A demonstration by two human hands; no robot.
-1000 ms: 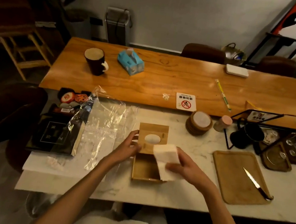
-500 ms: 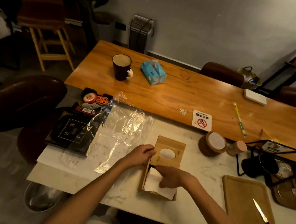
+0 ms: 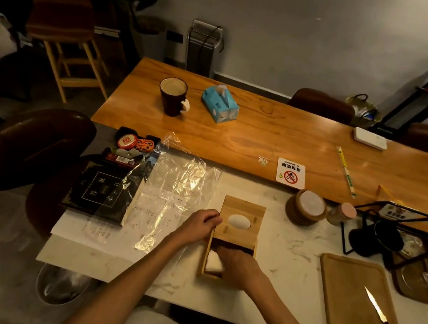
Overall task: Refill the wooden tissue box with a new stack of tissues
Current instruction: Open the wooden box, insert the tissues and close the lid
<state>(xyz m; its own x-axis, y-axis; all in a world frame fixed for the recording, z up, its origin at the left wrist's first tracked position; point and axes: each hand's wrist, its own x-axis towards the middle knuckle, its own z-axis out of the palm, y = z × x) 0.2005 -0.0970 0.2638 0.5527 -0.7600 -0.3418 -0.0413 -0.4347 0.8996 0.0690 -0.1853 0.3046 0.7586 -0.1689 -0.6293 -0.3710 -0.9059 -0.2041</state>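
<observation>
Tissue stack [image 3: 214,262] in wooden box [image 3: 233,241], under right hand [image 3: 240,266] fingers

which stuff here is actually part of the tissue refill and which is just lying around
In the job:
wooden tissue box
sliding lid
tissue stack
left hand
right hand

Lying about:
plastic wrapper
knife
wooden tray
mug
blue tissue pack
coasters
</observation>
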